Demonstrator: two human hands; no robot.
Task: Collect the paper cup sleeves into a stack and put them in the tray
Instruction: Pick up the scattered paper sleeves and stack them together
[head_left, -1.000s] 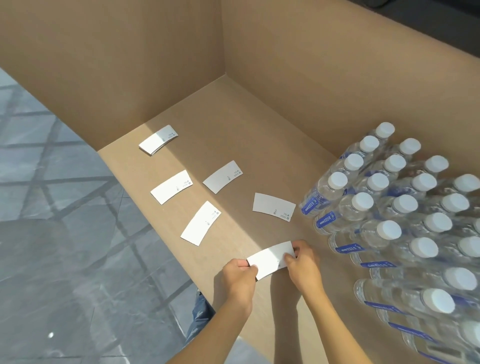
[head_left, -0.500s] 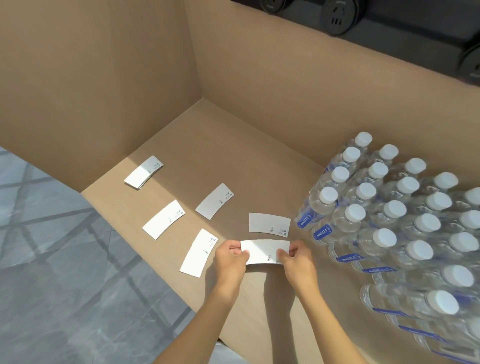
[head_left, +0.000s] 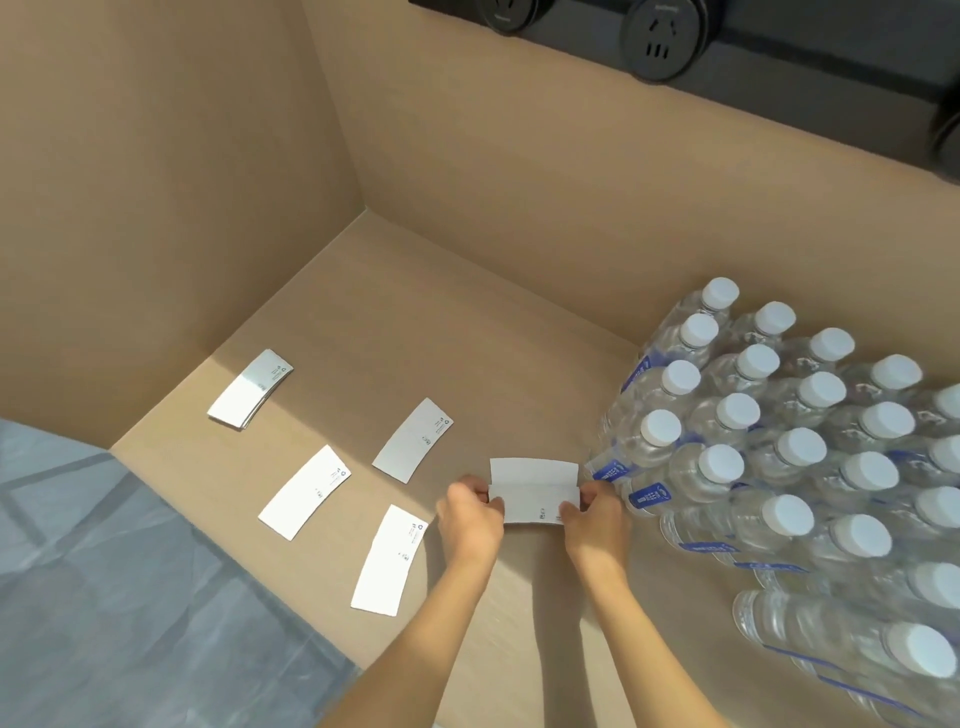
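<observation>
Two bare hands hold one white paper cup sleeve (head_left: 535, 503) by its short ends. The left hand (head_left: 470, 522) pinches the left end with its fingers (head_left: 493, 503) closed on the paper. The right hand (head_left: 597, 517) pinches the right end the same way. This held sleeve sits low over another sleeve (head_left: 534, 469) that lies flat on the tan tabletop (head_left: 467, 338). It covers the near part of that one, so only the far strip shows. I cannot tell if the two papers touch.

Three more single sleeves lie flat to the left, apart from each other: one near the front edge (head_left: 389, 561), one further left (head_left: 305, 492), and one further back (head_left: 413, 439). A small stack of sleeves (head_left: 250, 389) lies far left, half in shade.

On the right stands a big pack of clear water bottles (head_left: 810, 467) with white caps and blue labels, just beside the right hand. Tall brown cardboard walls (head_left: 519, 156) stand behind and to the left. Above the back wall is a dark strip with round power sockets (head_left: 662, 39). Grey floor tiles (head_left: 104, 597) show at the lower left
</observation>
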